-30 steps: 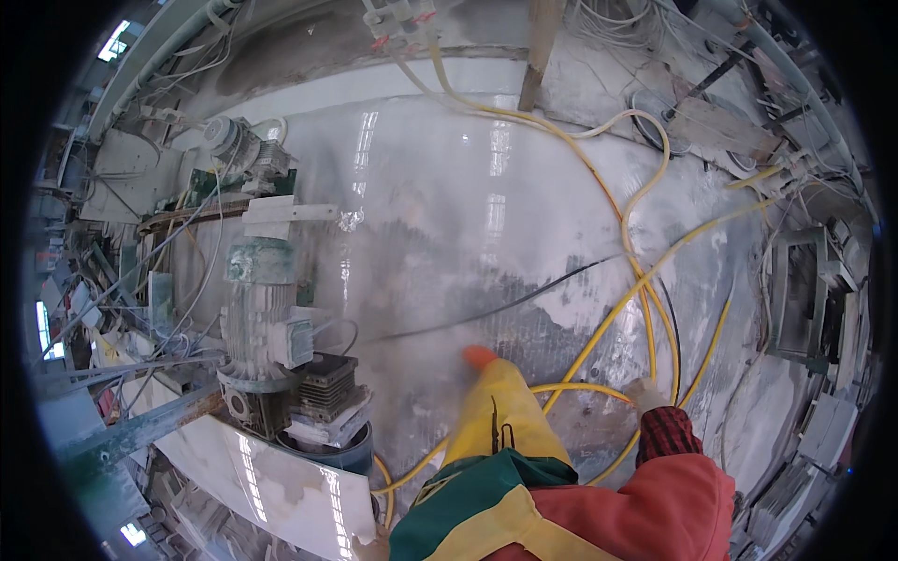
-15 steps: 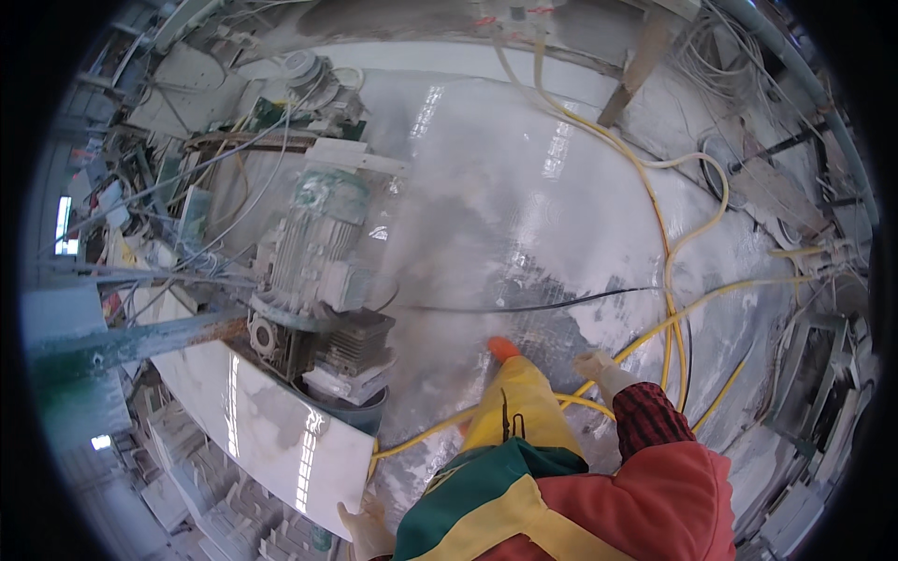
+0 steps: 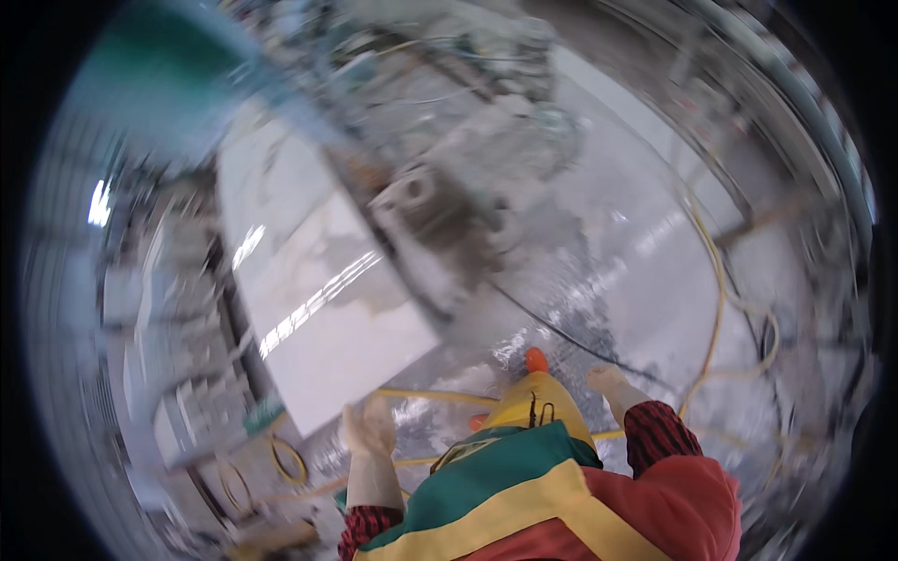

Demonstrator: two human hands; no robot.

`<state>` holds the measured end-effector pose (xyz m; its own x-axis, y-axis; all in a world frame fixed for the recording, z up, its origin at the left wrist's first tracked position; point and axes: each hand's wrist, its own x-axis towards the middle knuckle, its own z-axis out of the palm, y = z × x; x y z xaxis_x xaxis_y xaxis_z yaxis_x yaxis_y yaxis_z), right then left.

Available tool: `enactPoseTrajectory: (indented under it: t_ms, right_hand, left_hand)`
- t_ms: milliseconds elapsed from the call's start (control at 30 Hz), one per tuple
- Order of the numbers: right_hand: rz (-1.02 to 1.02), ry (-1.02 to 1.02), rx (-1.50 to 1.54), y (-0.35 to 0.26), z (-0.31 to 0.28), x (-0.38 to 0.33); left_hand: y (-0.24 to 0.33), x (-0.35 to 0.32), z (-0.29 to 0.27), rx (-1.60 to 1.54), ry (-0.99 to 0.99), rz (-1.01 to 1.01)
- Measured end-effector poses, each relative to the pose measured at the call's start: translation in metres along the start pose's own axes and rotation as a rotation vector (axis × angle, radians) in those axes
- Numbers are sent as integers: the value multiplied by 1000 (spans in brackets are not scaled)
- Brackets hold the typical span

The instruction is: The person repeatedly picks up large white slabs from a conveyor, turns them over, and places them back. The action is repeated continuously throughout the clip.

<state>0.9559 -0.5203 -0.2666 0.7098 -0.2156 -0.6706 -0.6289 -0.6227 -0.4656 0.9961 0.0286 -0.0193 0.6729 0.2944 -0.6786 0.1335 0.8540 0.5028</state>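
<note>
A glossy white slab with faint grey-brown veining [image 3: 318,309] lies to my left, its near end close to my body. Beside that end is my left hand [image 3: 369,430], pale and perhaps gloved, with fingers apart. Whether its fingertips touch the slab's edge I cannot tell. My right hand [image 3: 608,379] hangs out to the right over the wet floor, fingers loosely curled, and nothing shows in it. A black cable [image 3: 580,346] runs across the floor just beyond it. Much of the picture is smeared by motion.
A dusty motor unit [image 3: 426,201] stands beyond the slab, with a green and blue beam [image 3: 290,103] over the far left. Stacked pale blocks [image 3: 178,323] stand left of the slab. Yellow hoses [image 3: 716,271] trail over the wet grey floor [image 3: 599,224], some near my orange boots [image 3: 535,360].
My view has turned left, so the slab and motor have swung toward the middle. My left hand has come up and forward beside the slab's near end. The right hand stays low at my side.
</note>
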Motion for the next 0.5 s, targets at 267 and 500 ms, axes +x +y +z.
enactPoseTrajectory:
  t_ms: [267,500]
  right_hand:
    - [-284,-271,-66,-148,32,16]
    - [-406,-638,-367,-256,108,3]
  left_hand:
    - [10,-76,-89,222,95,-100]
    - [28,-144,-220,109,320,74]
